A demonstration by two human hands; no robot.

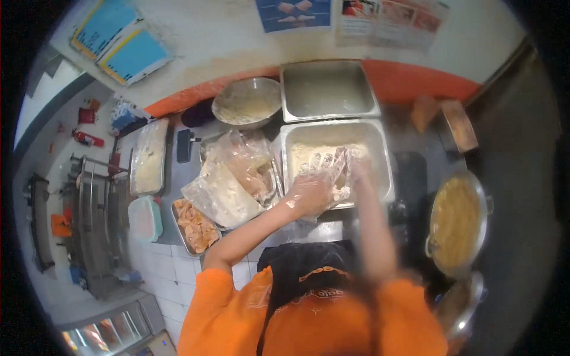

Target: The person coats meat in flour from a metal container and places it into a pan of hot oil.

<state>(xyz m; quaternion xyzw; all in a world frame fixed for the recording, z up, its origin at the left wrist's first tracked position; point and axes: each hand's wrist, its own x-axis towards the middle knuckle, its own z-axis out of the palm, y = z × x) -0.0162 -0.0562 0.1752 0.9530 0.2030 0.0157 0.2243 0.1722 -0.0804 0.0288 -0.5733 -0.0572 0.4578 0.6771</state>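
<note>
Both my hands are in clear plastic gloves over a rectangular steel pan [386, 169] of pale flour [301, 154]. My left hand [313, 188] reaches across the near side of the pan with flour-caked fingers stretched out and apart. Close beside it, my right hand [360, 169] is smeared by motion, so its fingers cannot be made out. A small floury lump [341, 193] lies between the hands at the near wall of the pan; what it is does not show. Loose glove plastic bunches between the two hands.
Behind stand another steel pan [329, 89] and a round metal bowl [247, 104]. To the left are a tray with plastic bags [228, 190], a tray of raw meat pieces [193, 228], a phone [184, 146] and a lidded tub [145, 219]. A large pot [456, 222] of yellowish contents stands right.
</note>
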